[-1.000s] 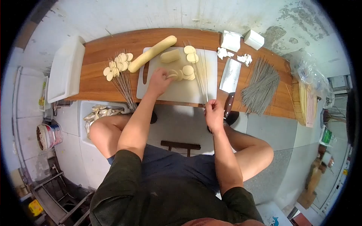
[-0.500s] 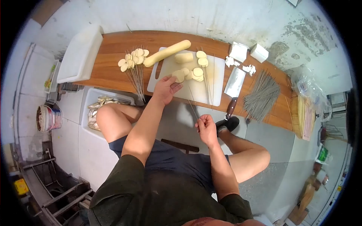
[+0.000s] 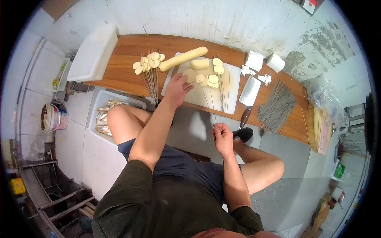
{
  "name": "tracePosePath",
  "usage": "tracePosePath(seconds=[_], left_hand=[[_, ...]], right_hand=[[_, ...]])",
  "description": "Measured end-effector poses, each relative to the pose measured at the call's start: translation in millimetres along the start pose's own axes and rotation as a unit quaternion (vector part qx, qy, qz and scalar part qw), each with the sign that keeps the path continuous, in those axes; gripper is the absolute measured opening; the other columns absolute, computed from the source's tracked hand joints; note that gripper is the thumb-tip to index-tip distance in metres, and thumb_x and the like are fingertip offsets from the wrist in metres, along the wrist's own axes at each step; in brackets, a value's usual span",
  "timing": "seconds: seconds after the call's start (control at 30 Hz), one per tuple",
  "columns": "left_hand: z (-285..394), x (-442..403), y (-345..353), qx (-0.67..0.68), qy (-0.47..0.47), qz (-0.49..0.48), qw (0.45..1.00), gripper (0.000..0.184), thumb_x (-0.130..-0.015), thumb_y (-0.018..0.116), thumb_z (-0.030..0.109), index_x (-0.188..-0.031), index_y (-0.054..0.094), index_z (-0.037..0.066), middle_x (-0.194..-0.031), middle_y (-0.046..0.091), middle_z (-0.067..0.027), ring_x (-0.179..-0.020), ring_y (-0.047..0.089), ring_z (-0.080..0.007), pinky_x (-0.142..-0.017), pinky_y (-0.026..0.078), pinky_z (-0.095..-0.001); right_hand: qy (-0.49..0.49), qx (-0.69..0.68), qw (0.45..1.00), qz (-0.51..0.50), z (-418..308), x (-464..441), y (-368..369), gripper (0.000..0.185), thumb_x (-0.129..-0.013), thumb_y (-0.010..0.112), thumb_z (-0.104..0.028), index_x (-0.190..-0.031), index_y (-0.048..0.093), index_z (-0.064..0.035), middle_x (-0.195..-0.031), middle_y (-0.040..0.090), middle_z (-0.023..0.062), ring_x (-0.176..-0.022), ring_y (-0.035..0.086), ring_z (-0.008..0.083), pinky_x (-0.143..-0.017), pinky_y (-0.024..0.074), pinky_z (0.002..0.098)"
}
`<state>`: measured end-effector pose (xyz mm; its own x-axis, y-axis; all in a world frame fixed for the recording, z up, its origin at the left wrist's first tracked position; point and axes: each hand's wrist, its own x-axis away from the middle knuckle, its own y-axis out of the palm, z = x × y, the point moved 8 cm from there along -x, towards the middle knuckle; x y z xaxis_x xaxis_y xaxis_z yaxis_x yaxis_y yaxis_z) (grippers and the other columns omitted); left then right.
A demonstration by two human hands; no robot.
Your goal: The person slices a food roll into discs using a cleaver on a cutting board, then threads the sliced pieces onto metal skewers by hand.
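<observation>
Between the last frame and now, your skewer [image 3: 208, 105] has shifted: its far end was near your left hand [image 3: 177, 92] and now lines up with the loose slices [image 3: 213, 80] on the cutting board [image 3: 235, 87]. Your left thumb and fingers pinch a round slice [image 3: 190, 75] over the board's near left part, and your right hand [image 3: 222, 138] closes narrowly on the skewer's near end, in front of the table [image 3: 119, 85]. Whether the far end touches or pierces a slice, you cannot tell from this view.

Gripped so far back, the thin skewer could bend or wander if its end meets resistance, and a thin slice could split if pressed near its rim. Your left fingers are the ones at risk, since a slipping end could jab them. Squeezing too hard might also crack the slice you hold.

Watch the cleaver [image 3: 249, 93] just right of the board: its handle seems to reach the table's front edge, so a bump from your right forearm could tip it toward your shoe [image 3: 243, 135]. The skewered slices [image 3: 218, 65] beyond the loose ones could likewise be dragged if your skewer sweeps sideways and snags their sticks.
</observation>
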<state>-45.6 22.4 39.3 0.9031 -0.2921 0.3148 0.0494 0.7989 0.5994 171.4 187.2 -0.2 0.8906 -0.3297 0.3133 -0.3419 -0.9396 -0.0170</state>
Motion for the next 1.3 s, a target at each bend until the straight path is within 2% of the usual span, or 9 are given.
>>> tracePosePath(seconds=[0.07, 0.17, 0.27, 0.47, 0.67, 0.77, 0.97, 1.1, 1.3], left_hand=[[1.1, -1.5, -5.6, -0.041, 0.024, 0.008, 0.999, 0.019, -0.091, 0.059, 0.013, -0.108, 0.054, 0.006, -0.103, 0.063, -0.0057, -0.095, 0.062, -0.0195, -0.081, 0.051, -0.0325], [-1.8, -3.1, -4.9, 0.006, 0.015, -0.012, 1.0, 0.02, -0.088, 0.062, 0.009, -0.106, 0.056, 0.005, -0.1, 0.063, -0.004, -0.089, 0.061, -0.0163, -0.073, 0.048, -0.0288], [-1.8, -0.9, 2.3, 0.004, 0.02, -0.003, 1.0, 0.026, -0.086, 0.064, 0.006, -0.111, 0.055, 0.005, -0.1, 0.063, -0.0034, -0.088, 0.061, -0.015, -0.071, 0.048, -0.0275], [-0.4, -1.8, 4.0, -0.028, 0.057, 0.008, 0.998, 0.031, -0.084, 0.063, 0.002, -0.114, 0.054, 0.002, -0.103, 0.063, -0.0069, -0.091, 0.062, -0.0166, -0.079, 0.051, -0.0312], [-4.7, 2.2, 16.6, 0.067, 0.006, -0.036, 0.997, 0.028, -0.09, 0.058, 0.01, -0.116, 0.052, 0.002, -0.108, 0.063, -0.0096, -0.092, 0.063, -0.0183, -0.081, 0.051, -0.0329], [-0.4, 2.3, 16.4, 0.094, -0.011, -0.026, 0.995, 0.024, -0.093, 0.056, 0.014, -0.114, 0.053, 0.003, -0.109, 0.063, -0.0098, -0.093, 0.063, -0.0189, -0.081, 0.051, -0.0326], [2.7, -1.4, 12.7, 0.061, 0.042, -0.03, 0.997, 0.025, -0.094, 0.056, 0.016, -0.114, 0.053, 0.002, -0.108, 0.063, -0.0093, -0.094, 0.063, -0.0195, -0.083, 0.052, -0.0325], [0.5, -0.3, 12.6, 0.068, 0.03, -0.023, 0.997, 0.023, -0.094, 0.055, 0.015, -0.112, 0.055, 0.001, -0.107, 0.063, -0.0085, -0.095, 0.063, -0.0187, -0.084, 0.052, -0.0318], [2.2, 6.6, 19.5, 0.073, 0.024, -0.027, 0.997, 0.022, -0.093, 0.055, 0.01, -0.112, 0.055, 0.0, -0.106, 0.064, -0.0083, -0.094, 0.063, -0.0182, -0.085, 0.052, -0.0323]], right_hand=[[-0.001, -0.011, 1.0, -0.005, 1.0, 0.9, 2.7, 0.012, -0.094, 0.053, -0.01, -0.098, 0.059, -0.0008, -0.074, 0.061, 0.0004, -0.057, 0.05, 0.0052, -0.052, 0.0408, 0.0208], [0.002, -0.017, 1.0, -0.011, -3.6, 4.0, 6.3, 0.011, -0.094, 0.053, -0.009, -0.098, 0.058, -0.0009, -0.074, 0.061, 0.0004, -0.056, 0.049, 0.0051, -0.051, 0.0403, 0.0205], [0.006, -0.023, 1.0, -0.008, -2.9, 4.4, 8.1, 0.01, -0.094, 0.053, -0.009, -0.098, 0.058, -0.0008, -0.073, 0.06, 0.0005, -0.057, 0.049, 0.0049, -0.051, 0.0398, 0.0201], [-0.004, -0.042, 0.999, -0.006, -5.5, 2.7, 11.9, 0.011, -0.094, 0.053, -0.009, -0.1, 0.058, -0.0007, -0.074, 0.06, 0.0005, -0.058, 0.049, 0.0046, -0.052, 0.0396, 0.0198], [0.003, -0.023, 1.0, -0.006, -1.9, 4.5, 12.2, 0.013, -0.094, 0.054, -0.011, -0.101, 0.058, -0.0008, -0.075, 0.06, 0.0003, -0.058, 0.048, 0.0047, -0.052, 0.0399, 0.0204], [-0.006, -0.008, 1.0, -0.008, -1.6, 3.9, 10.0, 0.013, -0.094, 0.054, -0.011, -0.101, 0.058, -0.0012, -0.076, 0.061, 0.0004, -0.058, 0.048, 0.0043, -0.053, 0.04, 0.0205], [-0.021, 0.016, 1.0, -0.015, 2.0, 5.7, 12.7, 0.014, -0.094, 0.055, -0.012, -0.101, 0.059, -0.0009, -0.077, 0.062, 0.0006, -0.063, 0.051, 0.0053, -0.056, 0.0416, 0.0209], [-0.007, 0.0, 1.0, -0.012, 4.0, 5.1, 14.3, 0.013, -0.093, 0.056, -0.012, -0.099, 0.06, -0.0004, -0.077, 0.062, 0.0008, -0.066, 0.054, 0.0063, -0.059, 0.0428, 0.0212], [0.019, 0.003, 1.0, -0.012, 6.0, 3.2, 13.0, 0.011, -0.093, 0.055, -0.011, -0.095, 0.06, -0.0009, -0.075, 0.063, 0.0, -0.06, 0.05, 0.0043, -0.054, 0.0404, 0.0203]])
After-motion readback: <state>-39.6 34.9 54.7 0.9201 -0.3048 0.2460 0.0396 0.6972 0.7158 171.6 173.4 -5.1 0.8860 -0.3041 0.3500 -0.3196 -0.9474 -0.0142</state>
